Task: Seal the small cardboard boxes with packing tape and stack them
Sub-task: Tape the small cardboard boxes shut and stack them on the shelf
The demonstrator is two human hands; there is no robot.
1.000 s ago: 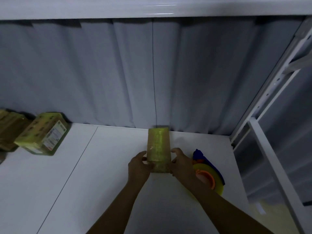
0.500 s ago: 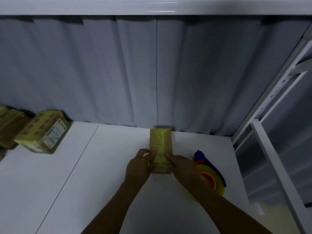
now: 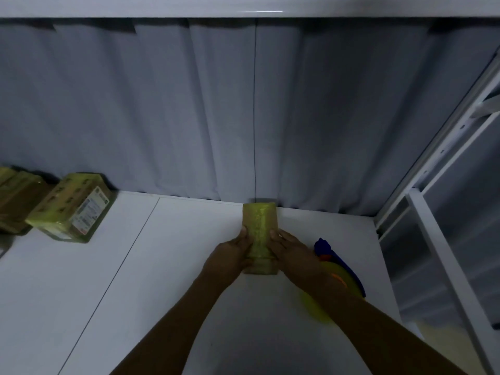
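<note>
We've got the small cardboard box (image 3: 259, 235) flat on the white table (image 3: 140, 293), centre-right, w/ its far end just short of the grey curtain (image 3: 189, 117). Key relation: the long axis runs straight away from us and the near end sits btwn the hands, so each hand flanks one long side. The left hand (image 3: 230, 257) is on the left edge, the right hand (image 3: 293, 253) on the right, both about equally near. Both hands curl in and grip the box, left thumb at the left edge, right thumb up on the top face. The top looks covered in yellowish tape, so we judge sealing is about done. Next is prob. a lift & carry left to the sealed boxes (image 3: 71, 209) by the curtain, well apart from here. The tape dispenser (image 3: 324, 247) lies just beside the right wrist, partly hidden by the forearm. Vs 1 s ago: the box has much the same spot & heading. The hands have crept fwd along its sides, and the right thumb, then beside the box, now sits on top.
</note>
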